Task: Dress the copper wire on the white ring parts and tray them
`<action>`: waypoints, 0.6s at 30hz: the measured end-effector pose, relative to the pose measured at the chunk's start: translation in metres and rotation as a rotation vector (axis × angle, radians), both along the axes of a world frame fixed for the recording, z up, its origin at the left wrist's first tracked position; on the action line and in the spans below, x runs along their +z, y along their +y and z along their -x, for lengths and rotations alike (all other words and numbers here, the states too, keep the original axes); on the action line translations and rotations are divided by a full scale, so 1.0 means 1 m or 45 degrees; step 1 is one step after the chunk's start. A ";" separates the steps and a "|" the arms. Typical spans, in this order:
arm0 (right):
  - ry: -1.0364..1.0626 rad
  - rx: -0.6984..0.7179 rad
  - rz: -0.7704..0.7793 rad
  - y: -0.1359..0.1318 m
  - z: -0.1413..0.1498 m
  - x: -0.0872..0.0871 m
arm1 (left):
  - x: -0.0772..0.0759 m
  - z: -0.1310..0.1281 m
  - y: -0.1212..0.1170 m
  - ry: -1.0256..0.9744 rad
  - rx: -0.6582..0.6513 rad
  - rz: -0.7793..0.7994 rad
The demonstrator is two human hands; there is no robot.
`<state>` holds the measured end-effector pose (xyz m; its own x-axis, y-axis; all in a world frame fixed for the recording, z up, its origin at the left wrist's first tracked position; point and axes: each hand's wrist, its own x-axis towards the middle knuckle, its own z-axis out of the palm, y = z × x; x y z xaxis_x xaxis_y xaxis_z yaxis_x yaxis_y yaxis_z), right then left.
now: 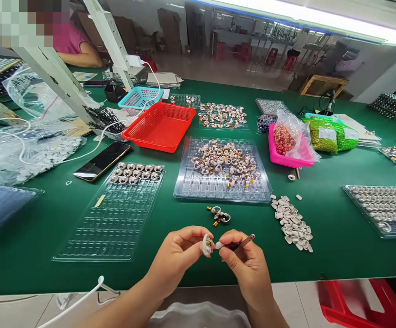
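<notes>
My left hand (179, 253) pinches a small white ring-shaped plastic part (205, 246) with a yellow and dark piece inside it. Close beside that, the fingertips of my right hand (252, 269) grip a small white oval cap (219, 245). A thin brownish stick-like tool (247, 240) also rests in my right hand; its lower end is hidden by the fingers. Just beyond both hands lie a few similar ring parts (222, 217) with yellow tabs. To the right is a loose pile of white oval caps (291, 223).
A clear tray (180, 189) heaped with ring parts stands ahead. Left lies a tray (105, 232) partly filled with white pieces, near a phone (102, 161). Farther off are a red basket (165, 130), a pink bin (291, 157) and a full tray (384, 207). Another person's arm (83, 54) shows far left.
</notes>
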<state>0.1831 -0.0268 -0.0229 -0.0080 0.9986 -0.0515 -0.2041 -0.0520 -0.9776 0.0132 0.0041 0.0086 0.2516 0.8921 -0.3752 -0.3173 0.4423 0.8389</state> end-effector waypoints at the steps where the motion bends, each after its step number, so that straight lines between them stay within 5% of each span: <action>1: 0.021 0.005 -0.013 0.000 0.000 0.000 | 0.002 0.001 -0.002 0.074 0.002 -0.060; 18: 0.172 0.128 -0.156 0.007 0.009 0.004 | -0.004 0.003 -0.009 0.634 0.143 -1.051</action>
<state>0.1738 -0.0203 -0.0184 -0.1067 0.9912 0.0786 -0.3333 0.0388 -0.9420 0.0100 -0.0051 0.0048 0.1308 0.9315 0.3394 0.1539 -0.3573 0.9212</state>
